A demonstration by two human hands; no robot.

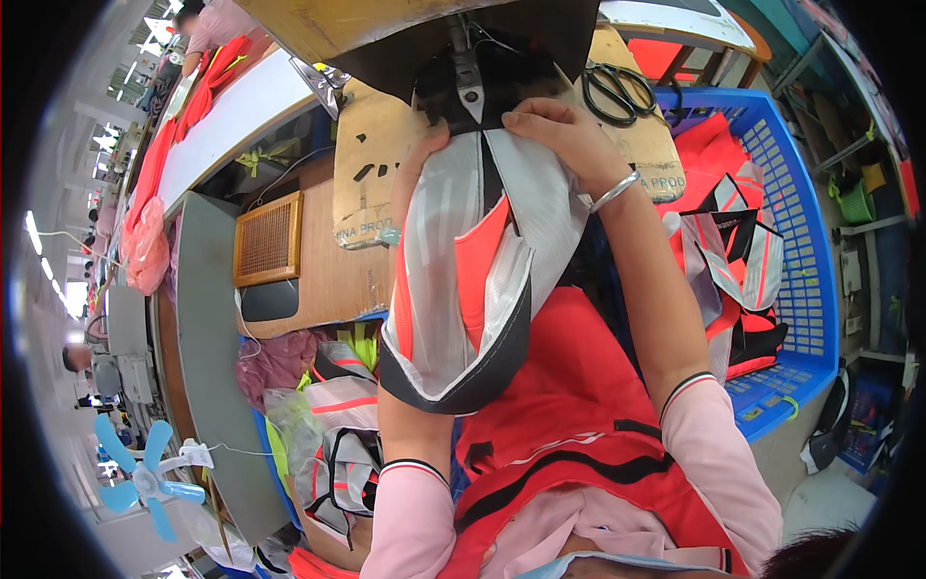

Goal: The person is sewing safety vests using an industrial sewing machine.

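A sewn fabric piece in light grey, black and coral hangs in front of me, its rounded dark-edged end toward my body. My left hand grips its far left edge, fingers mostly hidden behind the cloth. On the far right edge, my right hand is closed with thumb and fingertips pinching the fabric. Both hands hold the far end close against the dark metal head of a machine. A black seam runs between the hands toward the machine's metal tip. A bracelet circles my right wrist.
Black-handled scissors lie on the worn machine table. To the right stands a blue basket of similar pieces. More pieces and plastic are heaped at left. A blue fan and another person are farther left.
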